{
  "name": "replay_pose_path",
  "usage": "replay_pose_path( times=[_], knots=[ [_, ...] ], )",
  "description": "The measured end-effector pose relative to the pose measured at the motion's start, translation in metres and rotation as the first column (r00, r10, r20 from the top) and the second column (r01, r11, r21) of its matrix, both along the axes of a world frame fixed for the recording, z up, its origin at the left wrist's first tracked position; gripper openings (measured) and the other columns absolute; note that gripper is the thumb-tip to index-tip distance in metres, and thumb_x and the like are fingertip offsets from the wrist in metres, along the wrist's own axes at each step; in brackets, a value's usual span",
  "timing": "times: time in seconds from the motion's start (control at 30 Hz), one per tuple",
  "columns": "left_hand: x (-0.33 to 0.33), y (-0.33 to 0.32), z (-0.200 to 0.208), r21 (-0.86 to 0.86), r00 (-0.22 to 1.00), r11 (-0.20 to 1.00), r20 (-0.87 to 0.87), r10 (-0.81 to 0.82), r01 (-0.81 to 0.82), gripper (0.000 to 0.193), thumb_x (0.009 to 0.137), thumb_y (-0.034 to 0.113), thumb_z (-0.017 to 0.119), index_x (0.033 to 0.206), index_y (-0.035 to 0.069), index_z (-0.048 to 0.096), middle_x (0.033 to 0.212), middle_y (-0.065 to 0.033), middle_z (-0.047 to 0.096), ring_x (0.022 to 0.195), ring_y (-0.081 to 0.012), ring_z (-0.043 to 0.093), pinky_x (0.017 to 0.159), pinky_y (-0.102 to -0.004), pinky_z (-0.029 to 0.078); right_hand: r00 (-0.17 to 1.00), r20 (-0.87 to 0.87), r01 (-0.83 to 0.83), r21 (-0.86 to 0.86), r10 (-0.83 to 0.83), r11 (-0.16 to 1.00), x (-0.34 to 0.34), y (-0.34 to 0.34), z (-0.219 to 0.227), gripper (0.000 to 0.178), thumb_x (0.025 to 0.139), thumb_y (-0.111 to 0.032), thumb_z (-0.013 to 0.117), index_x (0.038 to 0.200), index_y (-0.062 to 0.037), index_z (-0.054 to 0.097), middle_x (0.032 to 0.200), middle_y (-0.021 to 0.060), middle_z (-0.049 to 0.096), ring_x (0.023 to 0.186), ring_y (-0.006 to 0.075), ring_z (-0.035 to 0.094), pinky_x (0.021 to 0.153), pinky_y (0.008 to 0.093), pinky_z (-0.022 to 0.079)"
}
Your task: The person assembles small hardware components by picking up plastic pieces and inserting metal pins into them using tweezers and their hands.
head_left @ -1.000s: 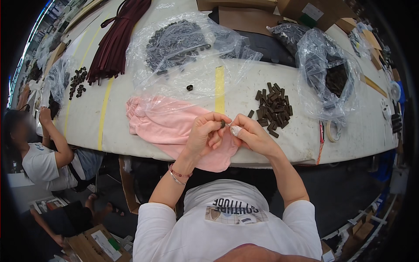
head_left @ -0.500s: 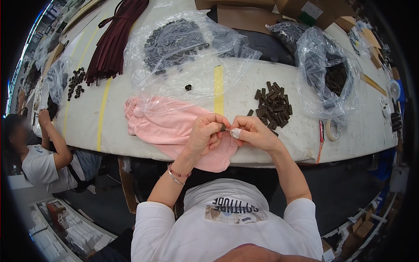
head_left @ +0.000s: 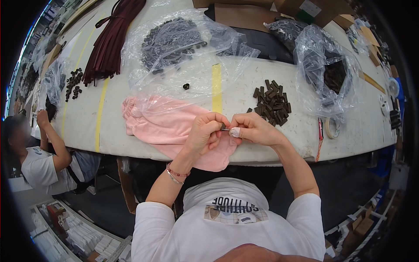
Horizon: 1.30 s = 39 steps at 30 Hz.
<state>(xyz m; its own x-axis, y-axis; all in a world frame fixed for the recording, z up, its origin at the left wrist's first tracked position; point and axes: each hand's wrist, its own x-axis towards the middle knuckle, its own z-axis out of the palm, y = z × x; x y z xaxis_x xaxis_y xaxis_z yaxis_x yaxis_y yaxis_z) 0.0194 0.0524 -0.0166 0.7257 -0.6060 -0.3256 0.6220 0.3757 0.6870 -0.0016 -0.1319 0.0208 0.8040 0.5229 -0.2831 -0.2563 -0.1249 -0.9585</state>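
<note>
Over the table's near edge, my two hands meet at the fingertips. My left hand pinches a small dark bead-like piece between thumb and forefinger. Against it, my right hand, a white wrap on its thumb, pinches the end of a thin pale pin-like piece that reaches to the dark one; its exact kind is too small to tell. Beneath my hands lies a pink cloth, gathered at its left end. A pile of short dark brown tubes sits beyond my right hand. One loose dark bead rests beyond the cloth.
A clear plastic bag of dark beads lies at the back, and another open bag stands right. Tape roll and red-handled tool lie right. Maroon strips hang together at back left. A co-worker sits left.
My fingers keep their pinch, and the right hand has shifted very slightly. The view has moved a little; the objects on the table lie as before.
</note>
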Motion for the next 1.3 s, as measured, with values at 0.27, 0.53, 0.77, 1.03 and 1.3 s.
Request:
replay_pose_path(
  times=[0.27, 0.53, 0.77, 1.03, 1.3],
  knots=[
    [0.000, -0.002, 0.000, 0.000, 1.000, 1.000, -0.007, -0.014, 0.014, 0.015, 0.077, -0.002, 0.042, 0.080, -0.004, 0.056, 0.057, -0.0062, 0.052, 0.031, -0.0023, 0.028, 0.027, -0.0188, 0.031, 0.998, 0.062, 0.006, -0.007, -0.005, 1.000, 0.001, -0.002, -0.012, 0.012, 0.080, -0.008, 0.055, 0.074, 0.0013, 0.053, 0.061, 0.0039, 0.054, 0.057, 0.0092, 0.052, 0.054, 0.0244, 0.042],
    [-0.020, -0.015, -0.003, 0.088, 0.948, 0.965, 0.230, 0.221, -0.246, 0.014, 0.080, -0.001, 0.044, 0.085, -0.005, 0.056, 0.061, -0.0068, 0.054, 0.037, -0.0053, 0.041, 0.036, -0.0192, 0.039, 0.720, 0.687, 0.367, -0.491, 0.092, 0.790, -0.013, 0.010, -0.008, 0.007, 0.072, -0.010, 0.056, 0.076, -0.0031, 0.055, 0.050, 0.0107, 0.051, 0.045, 0.0235, 0.053, 0.044, 0.0326, 0.039],
    [-0.030, -0.029, -0.012, 0.231, 0.676, 0.789, 0.678, 0.289, -0.570, 0.009, 0.080, -0.001, 0.053, 0.088, -0.006, 0.054, 0.058, -0.0036, 0.055, 0.046, -0.0047, 0.050, 0.040, -0.0195, 0.037, 0.608, 0.794, 0.576, -0.455, 0.017, 0.679, -0.024, 0.023, -0.018, 0.004, 0.073, -0.008, 0.054, 0.075, -0.0045, 0.055, 0.054, 0.0112, 0.054, 0.048, 0.0273, 0.055, 0.043, 0.0358, 0.040],
    [-0.026, -0.038, -0.012, 0.115, 0.249, 0.560, 0.954, 0.168, -0.820, 0.011, 0.080, -0.002, 0.056, 0.091, -0.005, 0.056, 0.067, -0.0079, 0.060, 0.055, -0.0072, 0.056, 0.049, -0.0198, 0.043, 0.459, 0.859, 0.726, -0.216, -0.227, 0.653, -0.025, 0.038, -0.021, 0.005, 0.077, -0.007, 0.055, 0.074, -0.0029, 0.054, 0.057, 0.0117, 0.057, 0.048, 0.0263, 0.056, 0.042, 0.0331, 0.042],
    [-0.015, -0.032, 0.001, 0.210, 0.593, 0.737, 0.745, 0.305, -0.642, 0.015, 0.081, 0.003, 0.056, 0.094, -0.004, 0.055, 0.075, -0.0122, 0.063, 0.063, -0.0090, 0.059, 0.053, -0.0216, 0.045, 0.333, 0.935, 0.790, -0.206, -0.123, 0.577, -0.024, 0.039, -0.021, 0.002, 0.074, -0.005, 0.057, 0.073, -0.0044, 0.055, 0.056, 0.0092, 0.055, 0.044, 0.0227, 0.054, 0.040, 0.0306, 0.039]
  ],
)
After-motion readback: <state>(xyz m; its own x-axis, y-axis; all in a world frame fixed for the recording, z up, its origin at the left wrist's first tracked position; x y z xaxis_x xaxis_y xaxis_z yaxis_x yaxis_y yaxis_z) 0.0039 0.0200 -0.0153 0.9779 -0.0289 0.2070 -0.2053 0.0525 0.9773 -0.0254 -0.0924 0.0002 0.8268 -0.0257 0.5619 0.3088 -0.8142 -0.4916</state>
